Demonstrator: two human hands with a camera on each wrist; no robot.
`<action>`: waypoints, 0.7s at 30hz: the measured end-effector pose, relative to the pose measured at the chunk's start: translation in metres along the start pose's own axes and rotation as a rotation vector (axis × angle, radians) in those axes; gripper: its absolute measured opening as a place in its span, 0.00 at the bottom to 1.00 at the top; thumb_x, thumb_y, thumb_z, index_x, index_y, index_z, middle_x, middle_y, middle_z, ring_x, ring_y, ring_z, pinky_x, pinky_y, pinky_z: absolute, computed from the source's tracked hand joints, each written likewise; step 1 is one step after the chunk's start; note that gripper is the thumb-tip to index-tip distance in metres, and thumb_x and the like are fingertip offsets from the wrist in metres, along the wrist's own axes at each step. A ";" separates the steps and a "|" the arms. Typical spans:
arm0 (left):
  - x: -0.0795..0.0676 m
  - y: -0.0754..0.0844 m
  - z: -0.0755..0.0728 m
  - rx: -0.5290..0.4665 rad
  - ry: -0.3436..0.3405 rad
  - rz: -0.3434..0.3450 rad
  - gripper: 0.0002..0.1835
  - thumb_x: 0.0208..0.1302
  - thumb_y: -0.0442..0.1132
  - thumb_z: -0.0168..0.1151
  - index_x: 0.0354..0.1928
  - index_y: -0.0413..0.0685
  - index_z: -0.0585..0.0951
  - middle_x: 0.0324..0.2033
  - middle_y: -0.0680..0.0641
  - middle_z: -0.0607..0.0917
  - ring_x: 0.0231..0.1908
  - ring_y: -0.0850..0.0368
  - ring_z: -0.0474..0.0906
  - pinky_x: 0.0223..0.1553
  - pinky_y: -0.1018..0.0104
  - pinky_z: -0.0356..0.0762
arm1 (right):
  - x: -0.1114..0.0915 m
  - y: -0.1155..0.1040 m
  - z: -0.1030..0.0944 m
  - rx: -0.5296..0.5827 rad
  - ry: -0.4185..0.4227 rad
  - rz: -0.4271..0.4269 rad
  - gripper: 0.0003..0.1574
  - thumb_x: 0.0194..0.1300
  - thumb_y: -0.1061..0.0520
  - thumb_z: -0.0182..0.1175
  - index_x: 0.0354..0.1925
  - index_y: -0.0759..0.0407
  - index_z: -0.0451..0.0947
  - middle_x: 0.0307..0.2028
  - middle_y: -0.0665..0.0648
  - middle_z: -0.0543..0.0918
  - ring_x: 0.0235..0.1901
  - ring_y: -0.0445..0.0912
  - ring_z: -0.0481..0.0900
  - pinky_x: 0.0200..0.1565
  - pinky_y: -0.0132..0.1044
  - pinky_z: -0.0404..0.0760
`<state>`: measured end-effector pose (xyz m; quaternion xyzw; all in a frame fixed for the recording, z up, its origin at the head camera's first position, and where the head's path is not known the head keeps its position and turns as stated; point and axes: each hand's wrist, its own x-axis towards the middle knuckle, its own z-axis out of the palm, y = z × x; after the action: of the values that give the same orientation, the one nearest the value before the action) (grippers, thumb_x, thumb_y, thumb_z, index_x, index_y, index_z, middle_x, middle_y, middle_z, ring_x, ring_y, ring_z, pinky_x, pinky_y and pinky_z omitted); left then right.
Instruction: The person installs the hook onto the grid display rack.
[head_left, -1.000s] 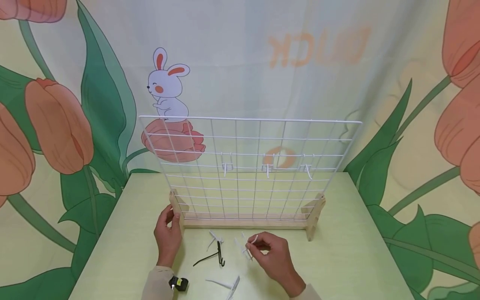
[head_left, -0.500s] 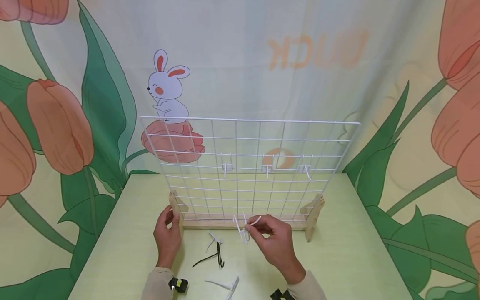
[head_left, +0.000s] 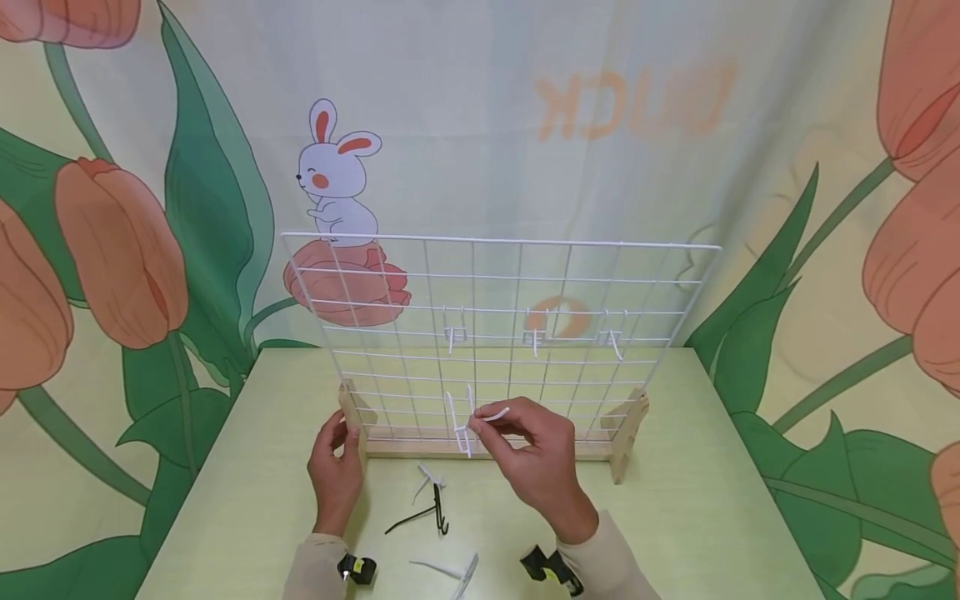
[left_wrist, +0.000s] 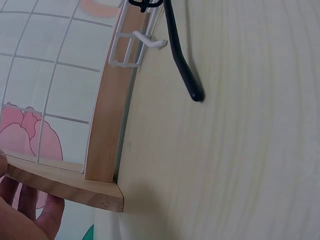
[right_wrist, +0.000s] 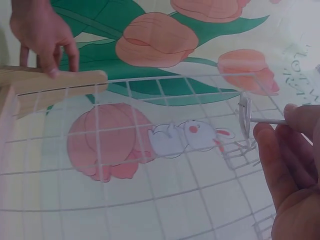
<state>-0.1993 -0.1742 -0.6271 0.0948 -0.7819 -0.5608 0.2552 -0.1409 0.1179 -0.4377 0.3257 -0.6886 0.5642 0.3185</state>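
My right hand (head_left: 536, 450) pinches a white double-wire hook (head_left: 462, 428) by its prong, in front of the lower part of a white wire grid panel (head_left: 502, 241). In the right wrist view, the hook's frame (right_wrist: 245, 117) sticks out past the thumb and fingertips. My left hand (head_left: 334, 477) holds the left wooden upright (head_left: 350, 408) of the panel's stand; the left wrist view shows its fingers (left_wrist: 50, 215) behind the wood. Three white hooks hang on the grid: a left one (head_left: 453, 335), a middle one (head_left: 535, 337) and a right one (head_left: 612, 339).
On the pale table (head_left: 697, 517) lie a black hook (head_left: 438, 507), a small white hook (head_left: 430, 475) and another white hook (head_left: 465, 575) nearer the front. The stand's wooden base bar (head_left: 420, 448) runs behind them. A printed curtain (head_left: 465, 125) hangs behind the panel.
My right hand has lifted the white hook from near the tabletop and carried it up and slightly left, to the front of the grid. My left hand stays on the upright.
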 end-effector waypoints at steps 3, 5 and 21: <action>0.001 -0.001 -0.001 0.008 -0.002 -0.013 0.22 0.79 0.37 0.61 0.71 0.49 0.77 0.56 0.38 0.86 0.52 0.56 0.80 0.42 0.88 0.73 | 0.011 -0.005 0.004 0.001 0.013 -0.057 0.13 0.58 0.73 0.74 0.40 0.61 0.88 0.34 0.61 0.91 0.33 0.47 0.91 0.39 0.32 0.89; 0.002 -0.001 -0.001 0.012 -0.006 -0.016 0.22 0.79 0.37 0.61 0.71 0.49 0.77 0.56 0.38 0.86 0.52 0.59 0.79 0.42 0.88 0.73 | 0.019 -0.008 0.007 -0.001 0.021 -0.097 0.13 0.58 0.73 0.74 0.40 0.61 0.88 0.34 0.61 0.91 0.33 0.47 0.91 0.39 0.32 0.89; 0.002 0.000 -0.001 0.012 -0.009 -0.015 0.21 0.78 0.35 0.61 0.70 0.50 0.78 0.55 0.38 0.86 0.52 0.58 0.79 0.41 0.88 0.73 | 0.067 -0.015 0.037 -0.102 0.025 -0.235 0.12 0.58 0.71 0.76 0.40 0.63 0.86 0.35 0.58 0.91 0.35 0.47 0.91 0.43 0.33 0.89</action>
<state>-0.2003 -0.1755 -0.6263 0.0995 -0.7856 -0.5586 0.2469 -0.1710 0.0731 -0.3813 0.3804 -0.6695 0.4913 0.4071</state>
